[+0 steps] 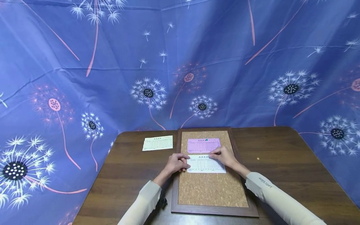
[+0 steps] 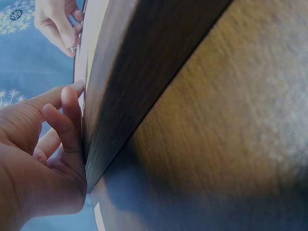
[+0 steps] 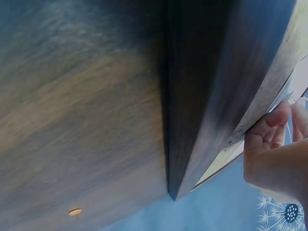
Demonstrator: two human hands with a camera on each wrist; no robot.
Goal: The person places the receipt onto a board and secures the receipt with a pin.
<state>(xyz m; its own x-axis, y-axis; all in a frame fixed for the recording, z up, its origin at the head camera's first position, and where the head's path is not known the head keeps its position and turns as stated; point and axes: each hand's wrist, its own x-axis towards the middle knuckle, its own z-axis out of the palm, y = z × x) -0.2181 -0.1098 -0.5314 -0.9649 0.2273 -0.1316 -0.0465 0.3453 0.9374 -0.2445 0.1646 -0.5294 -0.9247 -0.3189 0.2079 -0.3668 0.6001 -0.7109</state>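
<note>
A white printed form slip lies on a framed cork board, just below a pink form slip. My left hand holds the white slip down at its left edge, forefinger near the upper corner and thumb lower; the other fingers are bent. At the slip's top edge, right of the middle, my right hand pinches a small thing between thumb and fingertips. It looks like a thumbtack, mostly hidden by the fingers. A green thumbtack sits at the pink slip's top edge.
A pale green form slip lies on the brown table left of the board. To the right lies a small gold thumbtack. The board's raised dark frame surrounds the cork. A blue dandelion-print cloth hangs behind.
</note>
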